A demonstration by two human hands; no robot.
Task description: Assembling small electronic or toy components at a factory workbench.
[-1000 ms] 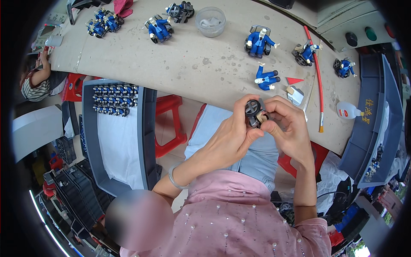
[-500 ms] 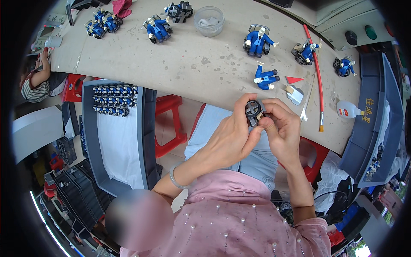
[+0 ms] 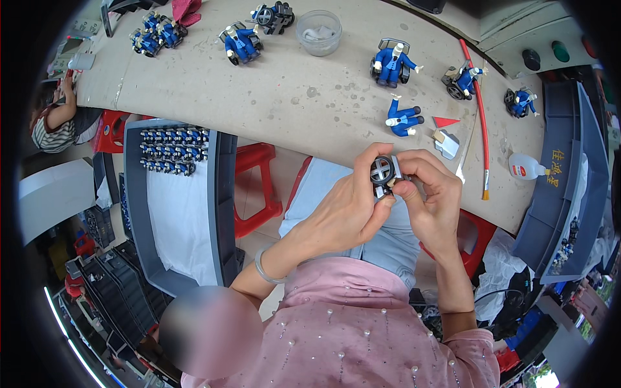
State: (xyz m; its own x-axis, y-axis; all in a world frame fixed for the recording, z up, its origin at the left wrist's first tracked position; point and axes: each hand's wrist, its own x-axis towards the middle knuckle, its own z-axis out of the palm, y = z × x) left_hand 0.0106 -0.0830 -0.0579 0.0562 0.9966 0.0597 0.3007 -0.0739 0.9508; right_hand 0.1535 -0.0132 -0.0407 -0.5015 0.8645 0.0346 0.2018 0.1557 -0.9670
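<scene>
Between my two hands, over my lap at the table's near edge, I hold a small toy wheelchair with a black spoked wheel facing up. My left hand grips it from the left, fingers curled round its far side and thumb beneath. My right hand pinches it from the right with thumb and forefinger. Just beyond lies a loose blue-suited figure on its side. Right of it are a red triangular piece and a grey-white plate piece. A seated blue figure in a wheelchair stands farther back.
More wheelchair figures stand along the table. A clear tub, a red-handled brush and a white squeeze bottle lie around. A grey crate with rows of figures stands left; another crate is at right.
The toy wheelchair has turned slightly in my fingers, so its wheel faces up more fully and a light part shows beside it. My right hand has shifted a little to the right.
</scene>
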